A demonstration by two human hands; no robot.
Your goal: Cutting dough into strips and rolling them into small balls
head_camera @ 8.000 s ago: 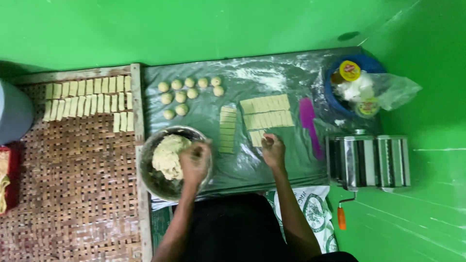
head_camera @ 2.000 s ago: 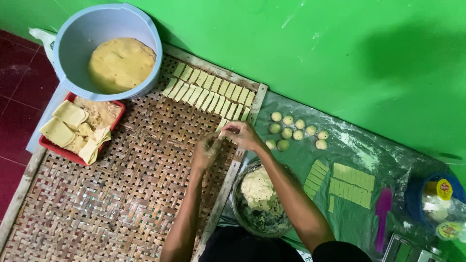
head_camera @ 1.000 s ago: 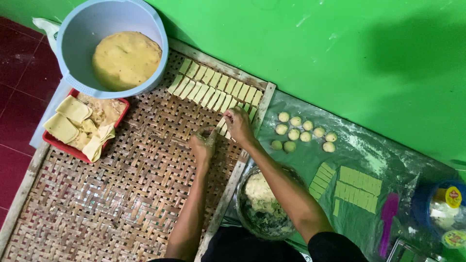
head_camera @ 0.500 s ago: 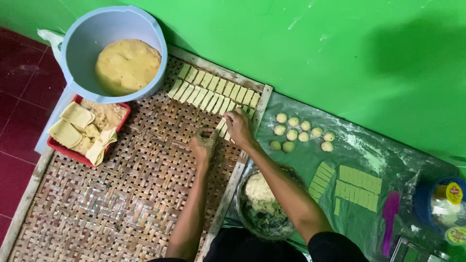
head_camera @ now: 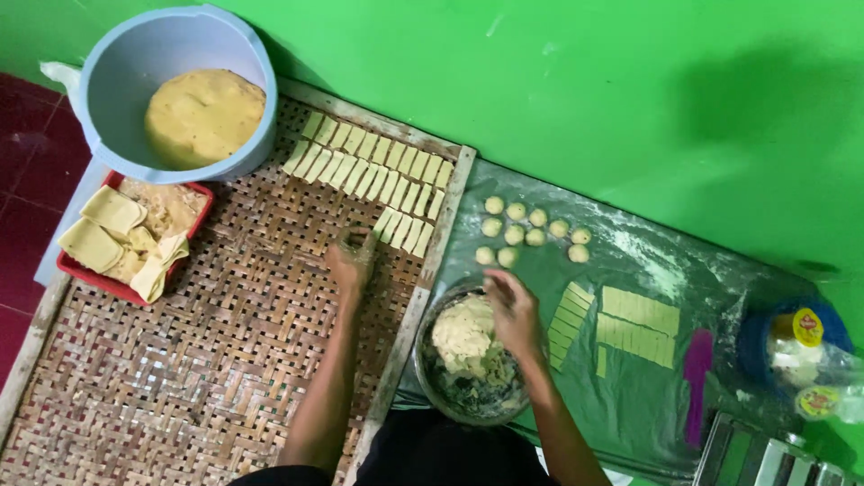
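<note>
Left hand (head_camera: pixel 353 258) rests on the woven tray (head_camera: pixel 180 360), fingers curled around a small dough piece, just beside the lowest row of folded pastries (head_camera: pixel 407 229); whether it truly grips the piece is hard to tell. Right hand (head_camera: pixel 513 310) sits over the metal bowl (head_camera: pixel 468 396), fingers bent down into the filling (head_camera: pixel 461 335), pinching at it. Bowl stands on the dark plastic sheet (head_camera: pixel 648 405), touching the tray's wooden edge. More pastry rows (head_camera: pixel 369 162) lie along the tray's far side. Dough balls (head_camera: pixel 531 232) sit near the bowl, cut dough strips (head_camera: pixel 639 324) to the right, purple scraper (head_camera: pixel 697 382) beside them. Blue basin (head_camera: pixel 117 135) with a big dough lump (head_camera: pixel 205 117) at far left, red tray (head_camera: pixel 90 270) of dough sheets just below it.
</note>
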